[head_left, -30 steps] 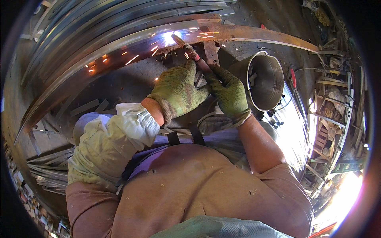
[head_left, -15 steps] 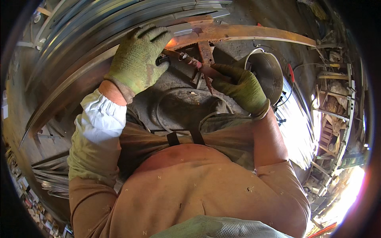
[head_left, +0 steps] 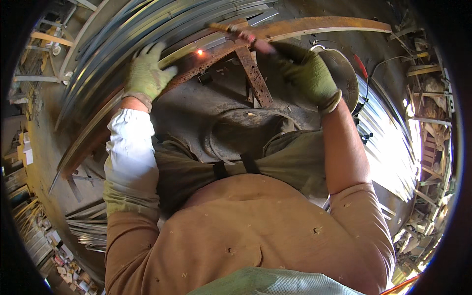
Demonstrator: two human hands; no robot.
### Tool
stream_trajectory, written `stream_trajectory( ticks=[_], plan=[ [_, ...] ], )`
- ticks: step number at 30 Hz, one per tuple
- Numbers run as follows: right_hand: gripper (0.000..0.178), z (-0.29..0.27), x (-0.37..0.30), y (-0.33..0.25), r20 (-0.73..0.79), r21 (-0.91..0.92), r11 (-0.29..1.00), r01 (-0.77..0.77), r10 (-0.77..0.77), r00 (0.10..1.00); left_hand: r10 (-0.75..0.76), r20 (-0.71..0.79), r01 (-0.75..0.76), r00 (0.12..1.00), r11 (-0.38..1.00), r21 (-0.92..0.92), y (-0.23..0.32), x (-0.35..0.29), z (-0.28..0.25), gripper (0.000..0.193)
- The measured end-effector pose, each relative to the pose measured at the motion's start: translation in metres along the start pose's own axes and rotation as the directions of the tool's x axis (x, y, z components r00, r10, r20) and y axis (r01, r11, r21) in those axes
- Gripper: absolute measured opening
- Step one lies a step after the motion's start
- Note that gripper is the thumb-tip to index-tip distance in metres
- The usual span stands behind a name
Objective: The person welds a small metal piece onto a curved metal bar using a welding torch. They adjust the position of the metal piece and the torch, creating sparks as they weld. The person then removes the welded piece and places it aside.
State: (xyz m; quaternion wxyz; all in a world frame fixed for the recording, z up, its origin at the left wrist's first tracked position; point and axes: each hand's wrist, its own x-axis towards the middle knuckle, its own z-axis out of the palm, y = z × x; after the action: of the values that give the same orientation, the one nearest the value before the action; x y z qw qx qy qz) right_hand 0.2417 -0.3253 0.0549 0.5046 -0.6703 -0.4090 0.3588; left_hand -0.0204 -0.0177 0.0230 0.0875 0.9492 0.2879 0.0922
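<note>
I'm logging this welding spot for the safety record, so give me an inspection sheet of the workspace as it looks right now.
Surface: dusty grey floor, scrap bits on it.
Job's things: rusty curved bar with a rusty crosspiece; a small orange glow on the bar; welding rod holder in the right hand.
Clutter: shiny metal strips stacked behind; more strips at lower left.
Grip: left hand, gloved, rests on the strips, fingers spread; right hand, gloved, closed on the holder.
Cables: a dark cable by the round mask.
Surroundings: scrap piles at right, bright sun glare.
</note>
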Motion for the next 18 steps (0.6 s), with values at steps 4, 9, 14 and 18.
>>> stream_trajectory(
  ticks=[4, 9, 14, 18],
  plan=[
    [0.044, -0.01, 0.0, -0.021, -0.225, 0.187, 0.973, -0.131, 0.173, 0.959, -0.218, 0.082, 0.208, 0.972, 0.971, 0.121, -0.028, -0.012, 0.019, 0.071],
    [0.049, -0.028, 0.011, 0.003, -0.301, 0.045, 0.994, -0.101, 0.11, 0.947, -0.192, -0.024, 0.193, 0.981, 0.977, 0.091, -0.023, -0.019, 0.03, 0.036],
    [0.049, -0.031, 0.014, 0.018, -0.325, -0.17, 0.981, -0.091, 0.032, 0.945, -0.316, 0.158, 0.335, 0.936, 0.935, -0.114, -0.022, -0.03, 0.031, 0.037],
    [0.049, -0.03, 0.013, 0.009, -0.309, -0.123, 0.989, -0.088, 0.046, 0.95, -0.259, 0.2, 0.324, 0.945, 0.825, -0.462, -0.036, -0.031, 0.032, 0.049]
  ],
)
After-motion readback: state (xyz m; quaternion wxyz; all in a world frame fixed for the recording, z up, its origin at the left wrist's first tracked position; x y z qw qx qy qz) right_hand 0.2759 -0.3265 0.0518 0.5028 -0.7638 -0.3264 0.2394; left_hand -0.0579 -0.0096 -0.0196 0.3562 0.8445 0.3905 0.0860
